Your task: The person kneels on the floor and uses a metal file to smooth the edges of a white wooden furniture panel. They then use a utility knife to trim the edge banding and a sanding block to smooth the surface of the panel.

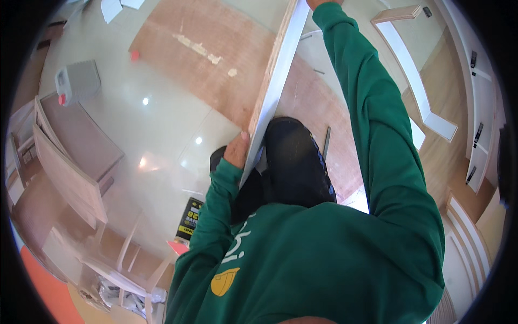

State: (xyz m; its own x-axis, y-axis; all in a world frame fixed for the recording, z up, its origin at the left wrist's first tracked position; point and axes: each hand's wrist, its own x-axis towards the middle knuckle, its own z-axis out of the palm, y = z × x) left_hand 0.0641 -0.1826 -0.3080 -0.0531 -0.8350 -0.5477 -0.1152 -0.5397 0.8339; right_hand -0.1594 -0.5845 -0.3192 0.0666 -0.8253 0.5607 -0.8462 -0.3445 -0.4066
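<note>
A long narrow board (279, 75), white on one face with a raw plywood edge, runs from between my legs up past the top of the picture. My left hand (237, 150) is closed round its near part, with some of the fingers behind it. At the top edge, my right hand (321, 2) is beside the far part of the board; most of it is cut off, so its fingers do not show. Under the board lies a flat brown plywood sheet (199, 81) with pale torn patches. A thin dark rod-like tool (327, 141) rests next to my knee.
A grey jerrycan (81, 81) with a red cap stands at the left, near brown panels (81, 129) and wooden furniture frames (127, 281). A black and yellow can (189, 218) is beside my left forearm. White angled boards (410, 75) and a white shelf unit (477, 108) lie at the right.
</note>
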